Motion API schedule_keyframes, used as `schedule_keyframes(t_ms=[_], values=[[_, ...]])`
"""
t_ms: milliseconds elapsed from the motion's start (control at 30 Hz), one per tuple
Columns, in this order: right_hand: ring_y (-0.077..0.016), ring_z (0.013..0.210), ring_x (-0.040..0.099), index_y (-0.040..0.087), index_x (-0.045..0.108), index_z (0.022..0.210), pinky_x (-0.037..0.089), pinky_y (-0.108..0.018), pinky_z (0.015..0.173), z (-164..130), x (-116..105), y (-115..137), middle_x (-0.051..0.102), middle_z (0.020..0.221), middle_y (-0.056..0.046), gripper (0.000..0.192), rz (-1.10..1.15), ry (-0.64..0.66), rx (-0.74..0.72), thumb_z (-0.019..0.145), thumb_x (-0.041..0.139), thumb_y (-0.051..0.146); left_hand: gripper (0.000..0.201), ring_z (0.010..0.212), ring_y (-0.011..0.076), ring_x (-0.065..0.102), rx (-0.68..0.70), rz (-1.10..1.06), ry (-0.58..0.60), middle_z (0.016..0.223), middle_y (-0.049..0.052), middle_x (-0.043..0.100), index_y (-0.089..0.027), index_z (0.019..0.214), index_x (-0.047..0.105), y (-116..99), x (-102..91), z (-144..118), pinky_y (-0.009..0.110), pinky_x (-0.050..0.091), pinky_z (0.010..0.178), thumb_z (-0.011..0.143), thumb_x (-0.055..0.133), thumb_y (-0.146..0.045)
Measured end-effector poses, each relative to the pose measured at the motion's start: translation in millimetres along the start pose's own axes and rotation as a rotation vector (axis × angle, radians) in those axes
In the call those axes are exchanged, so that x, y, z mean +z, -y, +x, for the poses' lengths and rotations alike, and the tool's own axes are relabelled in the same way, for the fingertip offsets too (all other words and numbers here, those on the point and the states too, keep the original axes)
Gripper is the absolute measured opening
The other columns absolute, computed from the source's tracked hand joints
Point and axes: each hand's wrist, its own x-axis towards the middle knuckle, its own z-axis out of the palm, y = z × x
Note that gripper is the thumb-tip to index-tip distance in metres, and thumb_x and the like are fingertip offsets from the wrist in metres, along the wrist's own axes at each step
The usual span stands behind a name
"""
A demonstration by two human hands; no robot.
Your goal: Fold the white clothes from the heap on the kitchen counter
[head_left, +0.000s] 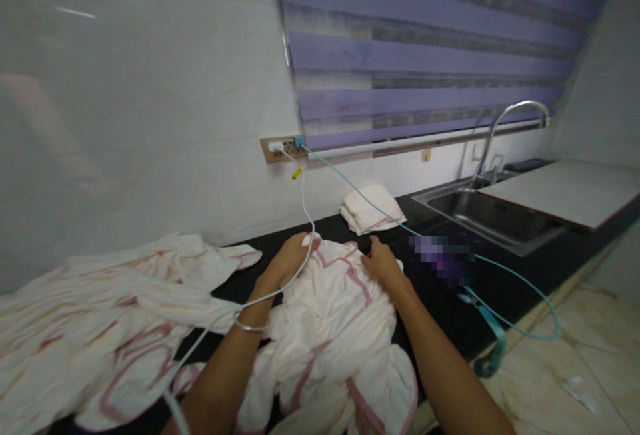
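Note:
A crumpled white garment with pink trim [333, 328] lies in front of me on the black counter, its lower part bunched toward my body. At its far left edge, my left hand [295, 253] is closed on the fabric; a bracelet circles that wrist. My right hand [383, 263] grips the far right edge, its fingers partly hidden by the cloth and the hand itself. A white power cord [305, 201] runs across my left hand and forearm. Left of me spreads a heap of similar white clothing [125, 315] with pink edging.
A folded white cloth [373, 208] sits against the wall under a socket panel [284, 148]. To the right lie a teal cable [520, 271] and a partly blurred purple device [443, 261]. Farther right are a steel sink [500, 218], a faucet [493, 135] and a white board [575, 188].

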Motion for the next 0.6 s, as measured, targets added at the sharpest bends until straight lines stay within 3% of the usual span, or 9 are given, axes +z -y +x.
schedule_keyframes(t_ms=[100, 167, 233, 333, 500, 600], values=[[-0.0264, 0.093, 0.069, 0.015, 0.069, 0.108, 0.046, -0.03, 0.076, -4.1, 1.1, 0.9, 0.073, 0.099, -0.014, 0.028, 0.003, 0.057, -0.048, 0.083, 0.069, 0.027, 0.036, 0.074, 0.0167, 0.059, 0.09, -0.154, 0.003, 0.079, -0.001, 0.065, -0.018, 0.089, 0.062, -6.1, -3.7, 4.2, 0.026, 0.047, 0.067, 0.077, 0.071, -0.052], [-0.0241, 0.089, 0.068, 0.018, 0.071, 0.091, 0.044, -0.029, 0.074, -4.9, 0.2, 2.4, 0.074, 0.093, -0.011, 0.012, 0.012, 0.075, -0.074, 0.083, 0.069, 0.026, 0.037, 0.072, 0.0141, 0.058, 0.125, -0.34, -0.004, 0.079, -0.002, 0.064, -0.019, 0.09, 0.059, -9.2, -7.8, 5.5, 0.024, 0.046, 0.068, 0.071, 0.074, -0.047], [-0.0218, 0.086, 0.067, 0.019, 0.069, 0.086, 0.042, -0.027, 0.073, -3.5, -1.8, 4.1, 0.073, 0.089, -0.009, 0.005, 0.027, 0.07, -0.092, 0.084, 0.068, 0.024, 0.038, 0.068, 0.0129, 0.057, 0.112, -0.486, -0.011, 0.078, -0.003, 0.064, -0.02, 0.09, 0.059, -11.2, -11.1, 6.0, 0.023, 0.045, 0.067, 0.066, 0.077, -0.042], [-0.0194, 0.087, 0.065, 0.019, 0.066, 0.092, 0.04, -0.025, 0.072, 0.3, -6.0, 5.1, 0.072, 0.092, -0.008, 0.009, 0.056, 0.027, -0.094, 0.085, 0.062, 0.015, 0.035, 0.07, 0.0143, 0.059, 0.129, -0.534, -0.047, 0.08, -0.002, 0.066, -0.019, 0.092, 0.064, -11.8, -13.1, 7.4, 0.023, 0.046, 0.068, 0.066, 0.075, -0.04], [-0.0208, 0.084, 0.065, 0.018, 0.057, 0.106, 0.038, -0.026, 0.068, 3.8, -12.0, 2.3, 0.071, 0.091, -0.009, 0.024, 0.094, -0.064, -0.02, 0.086, 0.05, 0.008, 0.037, 0.099, 0.0214, 0.064, 0.121, -0.285, -0.148, 0.104, 0.004, 0.074, -0.019, 0.1, 0.071, -2.5, -8.9, 14.0, 0.026, 0.049, 0.085, 0.081, 0.063, -0.049], [-0.0229, 0.087, 0.066, 0.019, 0.053, 0.111, 0.041, -0.027, 0.071, 5.0, -15.5, 3.0, 0.071, 0.093, -0.01, 0.03, 0.211, -0.197, 0.022, 0.084, 0.048, 0.009, 0.05, 0.087, 0.0241, 0.065, 0.011, -0.234, -0.098, 0.088, 0.008, 0.074, -0.015, 0.088, 0.073, 8.1, -4.5, 14.3, 0.027, 0.05, 0.071, 0.083, 0.061, -0.063]])
